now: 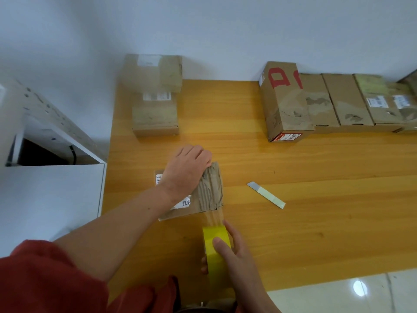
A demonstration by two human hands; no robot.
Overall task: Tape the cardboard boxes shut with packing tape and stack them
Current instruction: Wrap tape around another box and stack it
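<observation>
A small flat cardboard box (209, 195) with a white label lies on the wooden table (316, 199) in front of me. My left hand (187, 170) rests on top of it, fingers curled over its far edge. My right hand (234, 251) grips a yellow roll of packing tape (214, 247) just nearer than the box. A clear strip of tape runs from the roll up to the box's near right edge.
A two-box stack (155, 96) stands at the back left of the table. A row of several cardboard boxes (334, 102) lines the back right, the leftmost with red lettering. A utility knife (266, 195) lies right of the small box. A white cabinet (49, 190) stands left of the table.
</observation>
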